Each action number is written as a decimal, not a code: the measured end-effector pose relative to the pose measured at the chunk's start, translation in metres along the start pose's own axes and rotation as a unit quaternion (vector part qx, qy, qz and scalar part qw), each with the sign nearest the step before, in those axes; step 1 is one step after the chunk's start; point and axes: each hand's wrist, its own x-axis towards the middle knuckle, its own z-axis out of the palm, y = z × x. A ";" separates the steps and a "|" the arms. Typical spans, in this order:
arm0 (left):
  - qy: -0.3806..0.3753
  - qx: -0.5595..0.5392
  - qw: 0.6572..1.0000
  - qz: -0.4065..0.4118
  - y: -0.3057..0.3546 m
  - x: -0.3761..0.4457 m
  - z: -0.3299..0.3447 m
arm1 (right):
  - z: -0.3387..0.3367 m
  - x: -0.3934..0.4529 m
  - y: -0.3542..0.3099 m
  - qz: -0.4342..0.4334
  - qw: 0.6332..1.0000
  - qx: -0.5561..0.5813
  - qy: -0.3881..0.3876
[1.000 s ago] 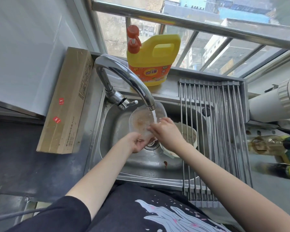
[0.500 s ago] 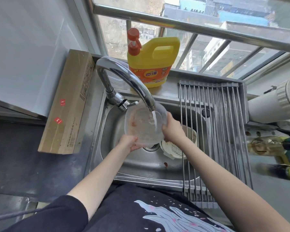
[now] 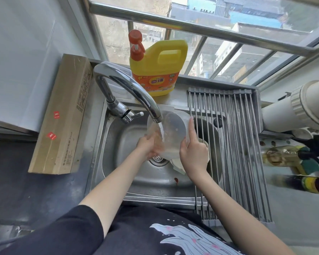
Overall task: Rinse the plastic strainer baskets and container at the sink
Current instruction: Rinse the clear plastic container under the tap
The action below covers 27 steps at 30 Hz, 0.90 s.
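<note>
A clear plastic container [image 3: 170, 132] tilts under the running tap [image 3: 134, 91], with water falling into it and brownish residue near its lower left. My left hand [image 3: 147, 147] grips its lower left rim. My right hand [image 3: 192, 150] holds its right side, index finger stretched up along the wall. A cream strainer basket [image 3: 179, 165] lies in the steel sink [image 3: 129, 173] behind my right hand, mostly hidden.
A yellow detergent jug [image 3: 158, 69] stands on the ledge behind the tap. A roll-up steel drying rack [image 3: 234, 148] covers the sink's right side. A long cardboard box [image 3: 63, 115] lies on the left. Bottles [image 3: 284, 155] and a white pipe [image 3: 298, 105] sit at right.
The container has risen and tipped more upright under the stream. My right hand moved from inside it to its outer right side, index finger now extended.
</note>
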 end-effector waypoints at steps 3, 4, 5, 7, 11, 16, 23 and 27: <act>0.036 0.083 0.994 0.054 0.000 0.012 0.006 | -0.004 0.005 -0.005 -0.044 0.997 -0.007 0.056; 0.044 0.101 0.991 0.069 0.000 0.015 0.007 | -0.004 0.007 -0.007 -0.056 0.996 -0.013 0.066; 0.041 0.102 0.990 0.086 0.002 0.014 0.009 | -0.006 0.007 -0.011 -0.066 0.995 -0.024 0.069; 0.041 0.143 0.982 0.119 0.004 0.014 0.012 | -0.014 0.007 -0.022 -0.068 0.996 -0.055 0.022; -0.014 0.253 0.958 0.134 -0.005 0.016 0.018 | -0.029 0.015 -0.045 -0.021 0.990 -0.091 -0.107; -0.189 0.208 0.947 -0.158 -0.008 0.007 0.018 | -0.036 0.054 -0.074 0.004 0.970 -0.152 -0.189; -0.390 0.264 0.801 -0.370 -0.020 -0.008 -0.007 | -0.020 0.096 -0.077 0.111 0.901 -0.103 -0.407; -0.321 0.276 0.836 -0.349 -0.023 -0.011 -0.032 | -0.019 0.085 -0.060 0.156 0.887 -0.081 -0.428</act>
